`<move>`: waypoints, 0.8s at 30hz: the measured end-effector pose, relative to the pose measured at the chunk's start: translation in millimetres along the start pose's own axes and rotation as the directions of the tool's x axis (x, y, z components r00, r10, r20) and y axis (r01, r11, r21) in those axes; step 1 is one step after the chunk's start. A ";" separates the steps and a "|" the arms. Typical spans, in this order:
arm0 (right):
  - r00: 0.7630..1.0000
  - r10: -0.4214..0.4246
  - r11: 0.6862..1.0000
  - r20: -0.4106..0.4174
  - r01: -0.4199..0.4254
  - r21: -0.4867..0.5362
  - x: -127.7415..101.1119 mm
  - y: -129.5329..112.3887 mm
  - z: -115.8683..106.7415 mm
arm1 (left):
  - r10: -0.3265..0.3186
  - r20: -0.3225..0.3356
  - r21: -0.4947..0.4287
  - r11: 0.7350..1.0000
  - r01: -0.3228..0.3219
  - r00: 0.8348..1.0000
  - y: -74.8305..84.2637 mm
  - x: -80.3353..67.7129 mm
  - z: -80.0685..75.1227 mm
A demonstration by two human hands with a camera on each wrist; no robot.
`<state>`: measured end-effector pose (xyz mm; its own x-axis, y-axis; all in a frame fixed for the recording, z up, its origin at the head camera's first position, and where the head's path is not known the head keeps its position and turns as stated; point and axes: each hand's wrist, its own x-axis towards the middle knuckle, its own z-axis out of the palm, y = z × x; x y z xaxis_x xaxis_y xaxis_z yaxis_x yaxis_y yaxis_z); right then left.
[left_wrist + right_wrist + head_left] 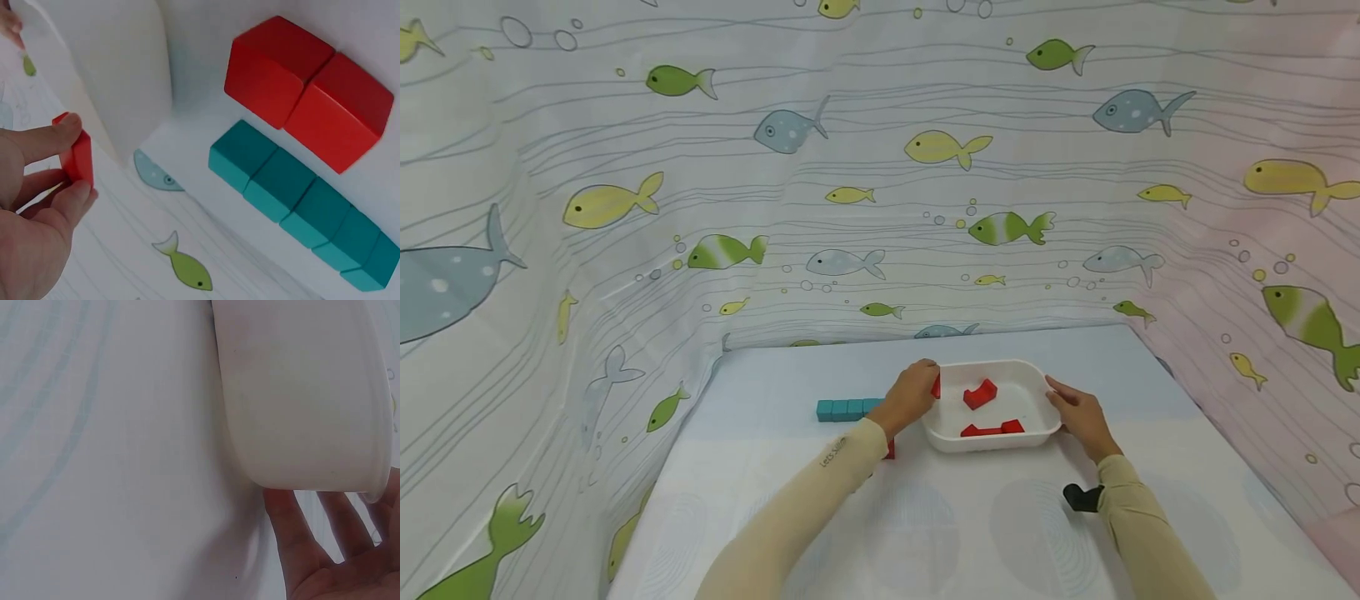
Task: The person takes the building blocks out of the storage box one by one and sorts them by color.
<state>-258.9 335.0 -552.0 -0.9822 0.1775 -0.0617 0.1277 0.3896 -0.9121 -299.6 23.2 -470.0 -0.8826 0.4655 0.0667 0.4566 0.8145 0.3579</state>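
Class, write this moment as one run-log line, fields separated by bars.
left hand pinches red block at tray rim | right hand steadies white tray | red pieces inside | teal blocks beside

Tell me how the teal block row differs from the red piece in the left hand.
The teal block row is a long bar of cubes lying on the table, touched by neither hand; the red piece is a short flat slab pinched in the left hand beside the white tray. The teal row lies next to a red two-cube block, outside the tray. Both look like solid painted blocks.
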 end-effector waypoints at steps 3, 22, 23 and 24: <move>1.000 -0.003 1.000 -0.001 0.003 0.004 -0.6 0.0 0.5 | 0.014 -0.011 0.014 1.000 -0.014 1.000 -7.1 -8.3 -12.7; 1.000 0.006 1.000 0.008 -0.006 -0.010 -3.7 -3.8 0.8 | 0.002 0.036 0.063 0.998 -0.004 0.999 -65.2 -71.7 -43.1; 1.000 0.012 1.000 0.010 -0.012 -0.008 -3.5 -3.7 1.1 | -0.003 0.036 0.058 0.998 0.001 0.999 -68.3 -75.8 -43.0; 1.000 0.016 1.000 0.012 -0.016 -0.006 -3.6 -3.8 1.3 | -0.002 0.034 0.060 0.998 0.000 0.999 -71.6 -79.5 -42.7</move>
<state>-256.0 331.8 -548.8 -0.9817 0.1725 -0.0809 0.1438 0.3921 -0.9086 -267.0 -87.0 -461.2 -0.8793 0.4752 0.0337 0.4622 0.8339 0.3017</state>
